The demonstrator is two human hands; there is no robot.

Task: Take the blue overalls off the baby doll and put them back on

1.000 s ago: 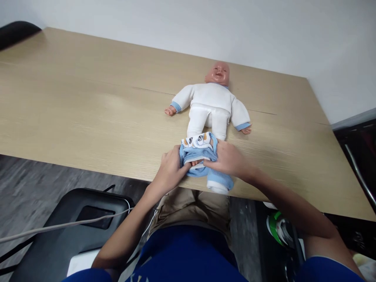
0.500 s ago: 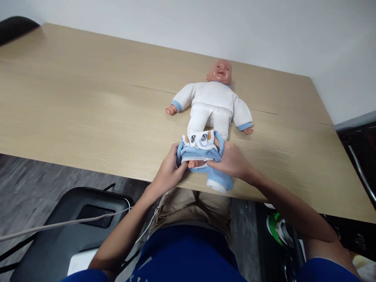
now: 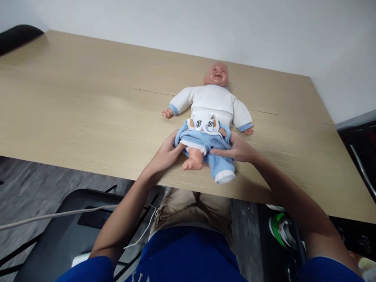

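A baby doll (image 3: 212, 98) in a white top with blue cuffs lies face up on the table, its head toward the wall. Blue doll overalls (image 3: 202, 138) with a white bib showing two embroidered eyes are bunched around its legs. One bare foot (image 3: 193, 161) sticks out of a white-edged leg opening; the doll's other foot is hidden inside the blue trouser leg. My left hand (image 3: 166, 154) grips the overalls at their left edge, thumb on top. At the right edge my right hand (image 3: 239, 148) holds the cloth, its thumb lying across the front.
The wooden table (image 3: 96, 105) runs up to a white wall (image 3: 176, 27). Below its front edge stands a black chair (image 3: 58, 231) with a pale cable (image 3: 58, 214) crossing over it. A green and white round object (image 3: 279, 229) sits low at the right.
Both hands have drawn the overalls up the doll's legs, away from me. The doll's foot now shows fully out of the left leg opening.
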